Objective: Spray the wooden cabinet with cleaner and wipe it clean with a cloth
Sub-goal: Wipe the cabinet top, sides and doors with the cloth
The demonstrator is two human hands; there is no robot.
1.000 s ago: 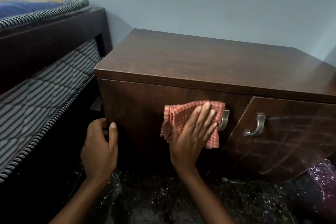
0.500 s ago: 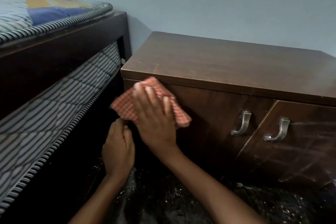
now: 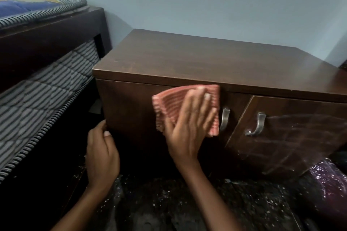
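Observation:
A low dark wooden cabinet (image 3: 187, 62) stands against the pale wall, with two doors and metal handles. My right hand (image 3: 187, 127) lies flat, fingers spread, pressing a red checked cloth (image 3: 178, 99) against the upper part of the left door (image 3: 129, 107), just left of its handle (image 3: 224, 118). My left hand (image 3: 102, 154) rests at the lower left corner of the cabinet, fingertips on the door's left edge. The right door (image 3: 291, 137) stands slightly ajar and shows streaky marks. No spray bottle is in view.
A bed with a dark wooden frame (image 3: 47, 43) and striped mattress (image 3: 37, 103) stands close on the left, leaving a narrow dark gap beside the cabinet. The floor (image 3: 187, 202) below is dark and speckled. A glittery purple fabric (image 3: 330, 184) lies at the lower right.
My right hand swept the cloth from beside the handle to the door's upper left corner, then back right toward the handle. My left hand stayed at the cabinet's left edge.

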